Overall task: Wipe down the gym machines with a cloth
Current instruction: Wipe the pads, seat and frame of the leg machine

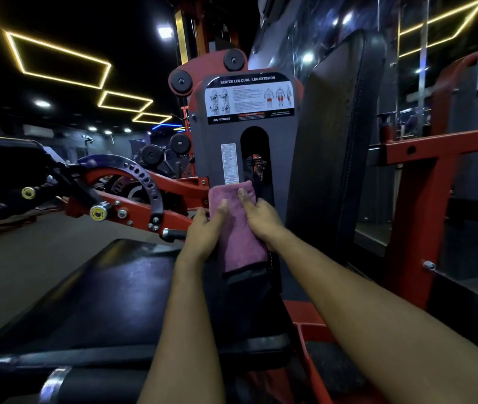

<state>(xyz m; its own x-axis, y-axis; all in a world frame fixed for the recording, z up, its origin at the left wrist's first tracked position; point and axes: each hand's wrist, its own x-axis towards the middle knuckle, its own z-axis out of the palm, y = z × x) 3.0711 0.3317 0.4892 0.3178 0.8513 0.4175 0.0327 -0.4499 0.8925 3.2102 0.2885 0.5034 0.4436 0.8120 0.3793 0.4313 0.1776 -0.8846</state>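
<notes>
1. Unit in hand: the seated leg curl / leg extension machine [278, 141], identified by the instruction placard [249, 97] at the top of its grey weight-stack shroud [211, 153].
2. Cloth location: the pink cloth [239, 240] is folded into a long strip and stands upright in front of the lower shroud. Its top edge lies just beneath the narrow label [228, 163] and beside the foot of the arched slot [255, 153]. Whether it presses on the panel or hangs just off it cannot be told.
3. Left hand [202, 231]: clamped on the cloth's left edge, with the thumb laid up the front face and the fingers curled round the edge.
4. Right hand [261, 218]: clamped on the right edge in the same manner, thumb on the front.
5. Purpose of the hold: gripping opposite edges keeps the fold flat and taut, which probably gives a broad wiping face and even pressure.
6. Purpose of the reach: both forearms extend over the black seat pad [100, 287], with the back pad [336, 141] to the right, so the shroud is worked from the seat side.
7. Assessment: the step in hand appears to be the shroud. The pads, the red frame beam [435, 147] and the perforated adjustment sector [147, 179] likely remain.
8. Caution: keep the cloth's corner clear of the slot, where it could snag.
</notes>
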